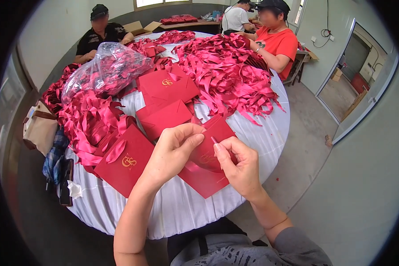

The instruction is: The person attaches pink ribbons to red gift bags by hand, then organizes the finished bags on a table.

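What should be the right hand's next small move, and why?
Perhaps the bare right hand should bring the narrow pink ribbon end toward the bare left hand: the right hand appears to pinch this end, while the left hand is close by, over the red rectangular paper bag.

Fingers (187, 129) over red bag (208, 153) — pink ribbons (235, 73), white tablecloth (195, 217)

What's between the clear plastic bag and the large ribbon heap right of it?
Mainly a red paper bag with a gold emblem, in the head view.
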Available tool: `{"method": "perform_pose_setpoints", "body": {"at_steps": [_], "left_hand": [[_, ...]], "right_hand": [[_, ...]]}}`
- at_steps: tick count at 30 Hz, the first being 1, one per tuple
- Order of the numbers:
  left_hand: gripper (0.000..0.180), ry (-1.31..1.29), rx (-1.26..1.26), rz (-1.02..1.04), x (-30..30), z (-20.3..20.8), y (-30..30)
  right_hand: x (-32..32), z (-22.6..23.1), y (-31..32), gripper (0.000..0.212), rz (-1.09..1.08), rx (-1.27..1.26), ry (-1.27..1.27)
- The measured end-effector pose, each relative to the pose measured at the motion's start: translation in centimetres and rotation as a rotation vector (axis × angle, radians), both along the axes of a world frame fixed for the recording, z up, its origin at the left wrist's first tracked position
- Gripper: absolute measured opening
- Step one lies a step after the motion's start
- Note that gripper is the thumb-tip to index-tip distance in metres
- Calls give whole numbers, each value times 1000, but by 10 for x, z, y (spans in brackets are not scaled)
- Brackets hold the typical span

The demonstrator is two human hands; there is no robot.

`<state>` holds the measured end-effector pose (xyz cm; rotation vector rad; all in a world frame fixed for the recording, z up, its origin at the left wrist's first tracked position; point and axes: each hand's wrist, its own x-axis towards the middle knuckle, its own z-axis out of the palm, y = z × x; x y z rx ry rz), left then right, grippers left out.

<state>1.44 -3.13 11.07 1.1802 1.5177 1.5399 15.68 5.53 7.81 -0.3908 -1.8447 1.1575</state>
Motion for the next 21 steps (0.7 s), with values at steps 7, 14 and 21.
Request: {"method": "perform_pose_setpoints", "body": {"at_steps": [7, 14, 21], "left_hand": [[18, 19, 3, 0, 1, 2, -2], [18, 401, 123, 103, 10, 2, -5], [20, 725, 275, 185, 29, 10, -10]], "right_hand": [[-1, -1, 1, 11, 4, 32, -2], [4, -1, -4, 13, -42, 38, 39], [10, 5, -13, 15, -79, 13, 23]]}}
